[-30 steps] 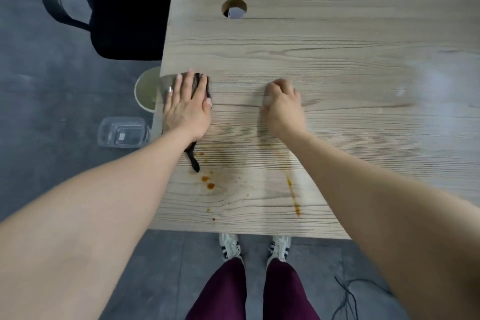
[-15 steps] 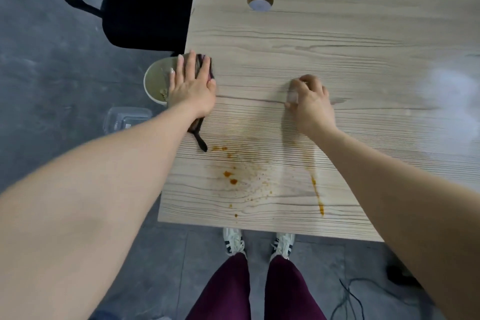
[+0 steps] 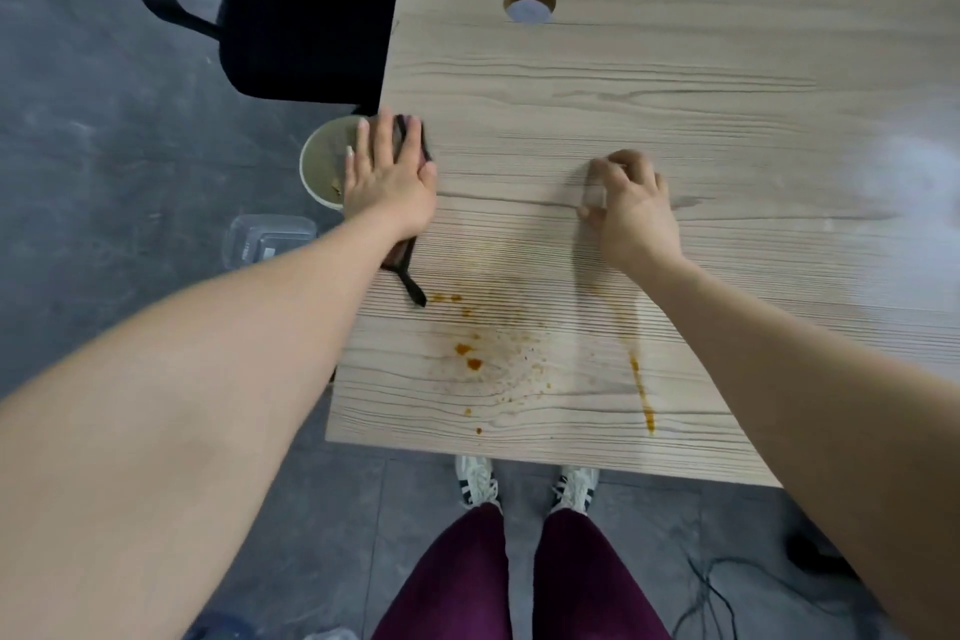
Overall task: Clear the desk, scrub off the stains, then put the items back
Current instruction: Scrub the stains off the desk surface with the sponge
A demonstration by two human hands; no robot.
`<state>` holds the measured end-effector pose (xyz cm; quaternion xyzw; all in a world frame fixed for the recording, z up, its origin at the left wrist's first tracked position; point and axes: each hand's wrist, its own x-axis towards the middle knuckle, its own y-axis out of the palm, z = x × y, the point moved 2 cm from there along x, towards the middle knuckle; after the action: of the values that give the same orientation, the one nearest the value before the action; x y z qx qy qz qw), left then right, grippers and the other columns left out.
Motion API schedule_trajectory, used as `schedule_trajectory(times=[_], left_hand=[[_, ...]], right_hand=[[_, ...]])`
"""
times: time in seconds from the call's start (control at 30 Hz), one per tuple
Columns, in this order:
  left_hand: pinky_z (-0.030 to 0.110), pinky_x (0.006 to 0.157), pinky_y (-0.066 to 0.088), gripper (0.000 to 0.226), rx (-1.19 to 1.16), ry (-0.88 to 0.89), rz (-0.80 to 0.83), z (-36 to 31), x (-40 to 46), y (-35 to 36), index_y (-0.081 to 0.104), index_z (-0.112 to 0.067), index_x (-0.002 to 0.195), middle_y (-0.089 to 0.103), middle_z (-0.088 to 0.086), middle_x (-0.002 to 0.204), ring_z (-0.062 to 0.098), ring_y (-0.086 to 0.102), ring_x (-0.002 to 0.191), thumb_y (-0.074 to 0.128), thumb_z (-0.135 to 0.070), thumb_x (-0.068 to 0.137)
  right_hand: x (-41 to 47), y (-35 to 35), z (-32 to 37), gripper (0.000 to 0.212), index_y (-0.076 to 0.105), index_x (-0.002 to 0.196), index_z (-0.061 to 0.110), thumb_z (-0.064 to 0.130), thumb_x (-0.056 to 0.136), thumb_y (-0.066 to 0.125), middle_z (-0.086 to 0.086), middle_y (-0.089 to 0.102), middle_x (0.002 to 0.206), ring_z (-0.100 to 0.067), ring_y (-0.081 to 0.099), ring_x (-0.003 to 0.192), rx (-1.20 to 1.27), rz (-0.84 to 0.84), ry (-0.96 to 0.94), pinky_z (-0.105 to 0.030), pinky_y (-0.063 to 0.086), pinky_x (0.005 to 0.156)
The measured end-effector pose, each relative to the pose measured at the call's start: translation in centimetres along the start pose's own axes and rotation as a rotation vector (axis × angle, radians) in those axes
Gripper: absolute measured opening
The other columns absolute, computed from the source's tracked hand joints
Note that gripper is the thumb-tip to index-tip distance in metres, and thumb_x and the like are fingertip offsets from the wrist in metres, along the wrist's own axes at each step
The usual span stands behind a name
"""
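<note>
Head view: desk (image 3: 675,83) fills the upper right, pale wood grain, one round cable hole near its far left part.
Chair: dark seat (image 3: 311,5) on the floor just off the desk's left edge, far side.
Left hand (image 3: 387,177): flat, fingers straight, pressing a dark cloth (image 3: 410,270) onto the desk at the left edge; not curled round it.
Right hand (image 3: 626,205): fingers curled, knuckles up, resting on the desk mid-width; whether it holds anything small I cannot tell, blurred there.
Cloth: mostly hidden under the left palm; a thin dark tail trails out toward the person, its tip just beside the first brown spots.
Stains (image 3: 483,359): brown spatter on the near part of the desk, nearer the person than both hands; a separate thin streak (image 3: 641,392) runs toward the near edge, below the right hand.
Bowl (image 3: 324,161): pale, on the floor, partly under the left hand's outer edge.
Clear box (image 3: 267,239): on the floor beside the bowl.
Key relation: cloth lies beyond the spatter and left of it; the left hand is nearer.
Next move, judged: drag the cloth toward the body and slightly right.
Stage, judged: desk cleared, scrubbing barely begun.
</note>
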<state>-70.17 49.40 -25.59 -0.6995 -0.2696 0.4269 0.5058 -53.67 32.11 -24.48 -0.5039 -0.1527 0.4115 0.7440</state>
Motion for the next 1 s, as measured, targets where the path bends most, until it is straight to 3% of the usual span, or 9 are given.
schedule_trajectory(times=[0.2, 0.27, 0.37, 0.5, 0.57, 0.67, 0.77, 0.87, 1.0], left_hand=[[0.038, 0.117, -0.008, 0.055, 0.013, -0.080, -0.151, -4.8, -1.3, 1.7, 0.003, -0.024, 0.152, -0.011, 0.003, 0.159, 0.024, -0.013, 0.145, 0.021, -0.034, 0.101], [0.038, 0.116, -0.009, 0.055, 0.028, 0.054, -0.153, -8.6, -2.2, 2.5, 0.003, -0.024, 0.151, -0.011, 0.002, 0.159, 0.024, -0.013, 0.145, 0.022, -0.035, 0.101], [0.037, 0.116, -0.008, 0.055, 0.021, 0.319, -0.085, -14.4, -3.9, 3.6, 0.004, -0.025, 0.152, -0.010, -0.001, 0.159, 0.021, -0.014, 0.145, 0.024, -0.034, 0.101], [0.034, 0.116, -0.007, 0.056, 0.088, 0.527, -0.015, -13.4, -4.2, 3.7, 0.002, -0.030, 0.151, -0.011, -0.006, 0.158, 0.017, -0.013, 0.145, 0.027, -0.035, 0.101], [0.035, 0.116, -0.007, 0.055, 0.095, 0.456, -0.031, -10.2, -3.1, 2.9, 0.002, -0.031, 0.151, -0.010, -0.006, 0.158, 0.016, -0.011, 0.145, 0.025, -0.037, 0.101], [0.038, 0.117, -0.007, 0.054, 0.063, 0.186, -0.036, -6.7, -1.4, 1.2, 0.004, -0.028, 0.152, -0.010, -0.002, 0.159, 0.021, -0.012, 0.145, 0.023, -0.037, 0.102], [0.039, 0.118, -0.007, 0.054, 0.066, 0.040, -0.080, -7.9, -1.6, 1.6, 0.004, -0.026, 0.151, -0.011, 0.001, 0.159, 0.024, -0.013, 0.145, 0.022, -0.035, 0.101], [0.039, 0.118, -0.006, 0.054, 0.073, 0.066, -0.121, -11.7, -2.9, 2.8, 0.006, -0.025, 0.152, -0.009, 0.002, 0.159, 0.025, -0.011, 0.145, 0.023, -0.035, 0.101], [0.039, 0.117, -0.006, 0.056, 0.109, 0.305, -0.099, -19.1, -6.4, 5.1, 0.005, -0.024, 0.152, -0.008, 0.001, 0.159, 0.023, -0.011, 0.145, 0.023, -0.037, 0.100]], right_hand=[[-0.4, -0.7, -1.5, 0.040, 0.054, 0.127, 0.009, 0.012, 0.088, 0.061, -0.005, 0.043, 0.136, -0.028, 0.042, 0.122, 0.189, -0.039, 0.017, -0.033, 0.037, 0.099], [-1.1, -1.3, -2.0, 0.032, 0.062, 0.118, 0.006, 0.005, 0.086, 0.057, -0.009, 0.050, 0.129, -0.030, 0.048, 0.115, 0.231, -0.115, 0.002, -0.034, 0.041, 0.094], [-2.9, -2.5, -4.3, 0.032, 0.065, 0.116, 0.009, 0.001, 0.087, 0.052, -0.008, 0.054, 0.124, -0.031, 0.045, 0.112, 0.143, -0.166, 0.040, -0.026, 0.033, 0.087], [-4.7, -3.7, -8.3, 0.035, 0.061, 0.123, 0.015, 0.007, 0.091, 0.051, -0.004, 0.051, 0.130, -0.029, 0.041, 0.116, 0.064, -0.177, 0.140, -0.034, 0.038, 0.087], [-5.0, -3.9, -9.2, 0.035, 0.059, 0.125, 0.016, 0.009, 0.092, 0.050, -0.003, 0.049, 0.132, -0.028, 0.039, 0.117, 0.059, -0.176, 0.151, -0.036, 0.039, 0.087], [-5.1, -3.8, -9.4, 0.034, 0.058, 0.126, 0.016, 0.010, 0.093, 0.049, -0.003, 0.048, 0.133, -0.028, 0.038, 0.118, 0.075, -0.180, 0.131, -0.038, 0.040, 0.086], [-5.6, -4.0, -9.9, 0.028, 0.062, 0.118, 0.010, 0.009, 0.091, 0.052, -0.004, 0.050, 0.128, -0.029, 0.042, 0.114, 0.108, -0.214, 0.122, -0.036, 0.040, 0.080], [-6.5, -4.4, -11.6, 0.027, 0.062, 0.114, 0.009, 0.010, 0.090, 0.052, -0.008, 0.051, 0.125, -0.030, 0.043, 0.112, 0.102, -0.290, 0.204, -0.034, 0.038, 0.081], [-8.1, -5.0, -14.3, 0.024, 0.062, 0.113, 0.011, 0.018, 0.091, 0.053, -0.010, 0.050, 0.125, -0.032, 0.042, 0.111, 0.008, -0.342, 0.302, -0.039, 0.036, 0.088]])
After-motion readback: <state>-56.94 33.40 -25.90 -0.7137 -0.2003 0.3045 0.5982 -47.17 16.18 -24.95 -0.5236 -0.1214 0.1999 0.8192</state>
